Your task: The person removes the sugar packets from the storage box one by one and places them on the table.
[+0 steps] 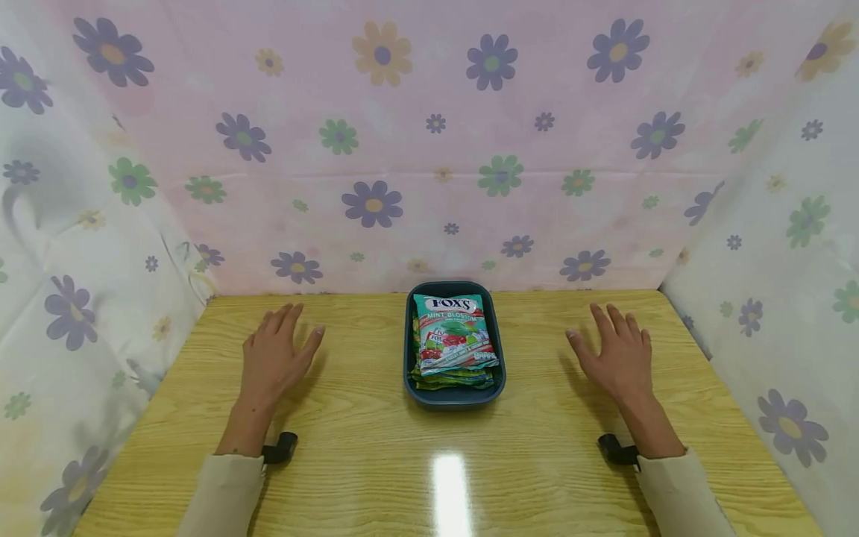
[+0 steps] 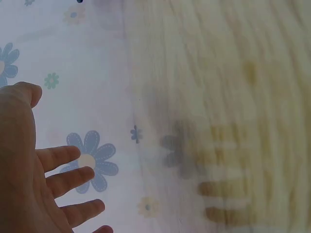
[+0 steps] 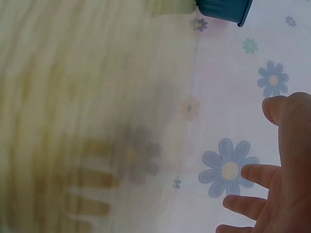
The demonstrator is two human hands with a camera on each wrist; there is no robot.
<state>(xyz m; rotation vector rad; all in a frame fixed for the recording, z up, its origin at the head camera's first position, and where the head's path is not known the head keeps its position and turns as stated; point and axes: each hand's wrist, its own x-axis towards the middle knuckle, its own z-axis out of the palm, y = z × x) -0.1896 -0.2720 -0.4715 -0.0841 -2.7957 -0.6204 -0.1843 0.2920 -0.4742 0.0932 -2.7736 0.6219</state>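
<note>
A dark blue-grey plastic tub [image 1: 455, 405] stands at the middle of the table, towards its back. Inside it, a teal Fox's Mint Blossom candy bag [image 1: 456, 335] lies on top of yellow-green packets [image 1: 463, 379]. To the left of the tub, my left hand [image 1: 275, 358] is held over the table with its fingers spread, holding nothing. On the other side my right hand [image 1: 617, 354] is likewise spread and holds nothing. Part of the tub [image 3: 226, 9] shows at the top of the right wrist view. Both hands are apart from the tub.
The wooden table [image 1: 362, 462] has a glossy top with a bright reflection near its front. Flower-patterned cloth [image 1: 429, 156] hangs behind it and along both sides. A black wrist camera [image 1: 280, 447] is strapped to the left wrist, another black camera [image 1: 617, 451] to the right.
</note>
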